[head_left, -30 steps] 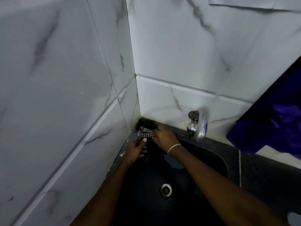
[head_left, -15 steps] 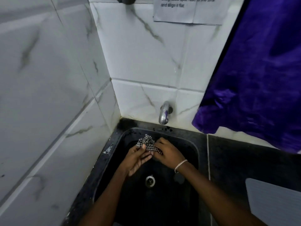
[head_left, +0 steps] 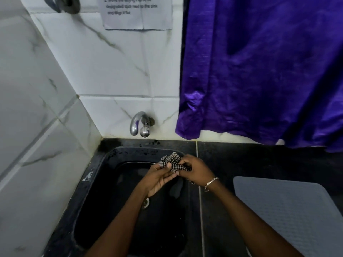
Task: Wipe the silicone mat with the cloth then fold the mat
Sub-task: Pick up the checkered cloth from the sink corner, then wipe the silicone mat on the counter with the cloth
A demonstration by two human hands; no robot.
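A small black-and-white checked cloth [head_left: 171, 161] is bunched up above the right part of the black sink [head_left: 104, 164]. My left hand [head_left: 157, 178] holds its near side with thumb and fingers. My right hand [head_left: 196, 170], a silver bracelet on its wrist, grips the cloth's right end. The grey silicone mat [head_left: 289, 210] lies flat on the black counter to the right of the sink, apart from both hands; its right and near parts run out of view.
A chrome tap [head_left: 138, 124] sticks out of the white marble-tiled wall behind the sink. A purple cloth [head_left: 259, 71] hangs over the counter's back right. A printed paper note [head_left: 137, 13] is stuck high on the wall. The sink drain [head_left: 146, 203] shows below my left wrist.
Both hands lifted the checked cloth from the sink's back left corner and carried it right, above the sink's right side. The view swung right and the mat came into sight.
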